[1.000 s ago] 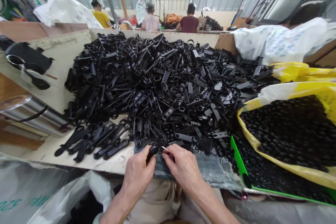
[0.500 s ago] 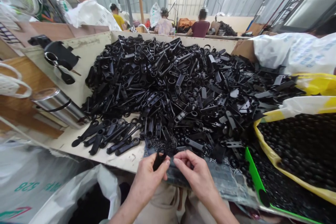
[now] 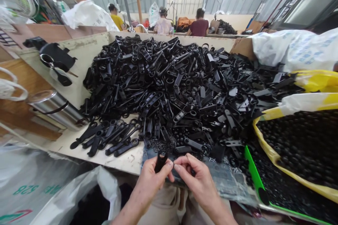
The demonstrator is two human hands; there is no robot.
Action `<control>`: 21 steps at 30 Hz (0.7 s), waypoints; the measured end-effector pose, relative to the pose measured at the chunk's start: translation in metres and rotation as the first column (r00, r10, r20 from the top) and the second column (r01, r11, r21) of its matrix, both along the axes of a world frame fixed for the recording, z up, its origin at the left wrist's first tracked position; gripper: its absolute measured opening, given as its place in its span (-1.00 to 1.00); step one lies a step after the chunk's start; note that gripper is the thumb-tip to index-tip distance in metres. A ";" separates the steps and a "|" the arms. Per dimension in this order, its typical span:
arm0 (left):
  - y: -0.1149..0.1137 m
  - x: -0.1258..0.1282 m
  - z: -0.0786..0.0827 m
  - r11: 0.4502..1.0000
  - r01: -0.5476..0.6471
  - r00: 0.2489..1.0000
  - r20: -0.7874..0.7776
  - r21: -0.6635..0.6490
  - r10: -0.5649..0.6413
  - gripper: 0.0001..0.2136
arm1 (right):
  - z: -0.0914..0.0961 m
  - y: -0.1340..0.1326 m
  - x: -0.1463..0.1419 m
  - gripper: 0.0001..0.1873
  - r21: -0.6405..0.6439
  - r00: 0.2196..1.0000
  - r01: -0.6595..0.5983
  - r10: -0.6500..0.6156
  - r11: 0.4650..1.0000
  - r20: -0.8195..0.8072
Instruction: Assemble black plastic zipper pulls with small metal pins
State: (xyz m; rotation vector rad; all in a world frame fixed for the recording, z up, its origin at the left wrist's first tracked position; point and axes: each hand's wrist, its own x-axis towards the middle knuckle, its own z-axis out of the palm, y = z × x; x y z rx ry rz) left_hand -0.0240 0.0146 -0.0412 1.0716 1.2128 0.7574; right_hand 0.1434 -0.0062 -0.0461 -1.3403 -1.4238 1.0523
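Observation:
My left hand (image 3: 151, 180) is closed round a short black plastic piece (image 3: 160, 160), holding it upright at the near edge of the table. My right hand (image 3: 194, 177) is pinched right beside its top, thumb and forefinger pressed together on something too small to name. Just beyond the hands lies a huge heap of black plastic parts (image 3: 171, 88) with ring ends. A small row of long black handles (image 3: 111, 137) lies sorted at the near left of the heap.
A yellow bag (image 3: 266, 147) full of small black pieces sits at right, over a green tray (image 3: 252, 172). A steel flask (image 3: 55, 110) and scissors (image 3: 56, 68) lie at left. White sacks (image 3: 295, 47) are behind. Three people sit at a far table.
Both hands rose slightly off the table edge and closed together; the black piece now stands more upright in my left hand. The view shifted a little.

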 end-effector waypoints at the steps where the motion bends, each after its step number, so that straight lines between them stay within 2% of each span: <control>1: 0.001 0.000 0.000 1.000 -0.001 1.000 -0.002 0.000 0.001 -0.63 | -0.001 0.000 0.000 -0.75 0.027 1.000 -0.009 0.008 1.000 0.024; 4: 0.001 0.001 -0.002 1.000 -0.016 1.000 -0.024 0.019 0.016 -0.66 | -0.003 -0.001 -0.001 -0.77 0.050 0.999 0.001 -0.003 0.999 0.049; 9: -0.006 0.001 -0.001 0.979 -0.085 0.984 -0.141 0.186 0.112 -0.67 | -0.002 0.001 -0.004 -0.65 -0.088 0.999 0.051 -0.052 0.995 -0.011; 12: -0.009 0.000 0.002 0.945 -0.048 0.975 -0.192 0.324 0.115 -0.72 | 0.001 0.004 -0.006 -0.54 -0.131 0.996 0.022 -0.033 0.991 -0.083; 15: -0.010 0.001 0.004 0.919 -0.011 0.963 -0.242 0.393 0.115 -0.72 | 0.002 0.004 -0.008 -0.56 -0.133 0.989 0.009 -0.028 0.991 -0.142; 18: -0.009 0.001 0.004 0.931 -0.054 0.948 -0.274 0.362 0.161 -0.71 | 0.001 0.001 -0.009 -0.67 -0.078 0.998 0.021 -0.026 0.997 -0.053; 21: -0.007 0.000 0.004 0.946 -0.077 0.947 -0.273 0.316 0.168 -0.71 | -0.002 -0.002 -0.007 -0.77 0.086 0.991 -0.008 -0.003 0.996 0.131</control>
